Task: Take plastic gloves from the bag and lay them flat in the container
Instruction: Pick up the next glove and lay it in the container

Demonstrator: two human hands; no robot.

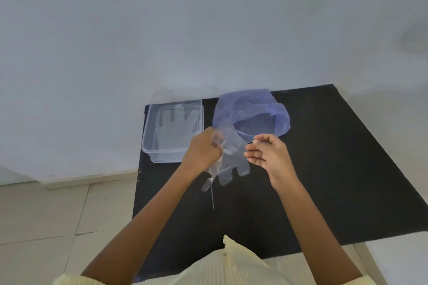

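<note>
A clear plastic container (148, 146) stands at the far left of the black table, with a transparent glove (176, 127) lying flat inside, fingers pointing away from me. To its right sits a crumpled blue plastic bag (281, 120), its mouth open toward me. My left hand (201, 152) pinches a transparent plastic glove (234, 162) near its cuff; the glove hangs down in front of the bag with its fingers toward me. My right hand (266, 152) hovers just right of the hanging glove, fingers loosely curled, holding nothing.
The black table top (335, 180) ends at a pale wall behind the container and bag. Beige floor tiles (46, 215) lie to the left. A pale yellow ribbed garment (231, 266) fills the bottom edge.
</note>
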